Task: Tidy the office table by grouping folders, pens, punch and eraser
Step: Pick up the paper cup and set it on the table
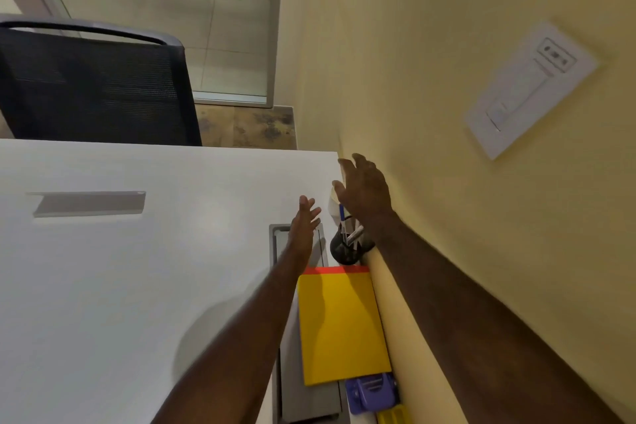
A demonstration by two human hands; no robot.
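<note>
A yellow folder lies on a red folder along the table's right edge by the wall. Beyond them stands a black pen cup holding several pens. A purple punch sits nearer to me, past the yellow folder, with a yellow object at the frame's bottom edge. My left hand hovers open with straight fingers left of the cup. My right hand hangs open above the cup, fingers spread, near a white thing partly hidden behind it. No eraser is plainly visible.
The white table has a grey cable hatch under my left arm and a grey slot at the left. A black mesh chair stands beyond the far edge. The yellow wall with a switch plate bounds the right side.
</note>
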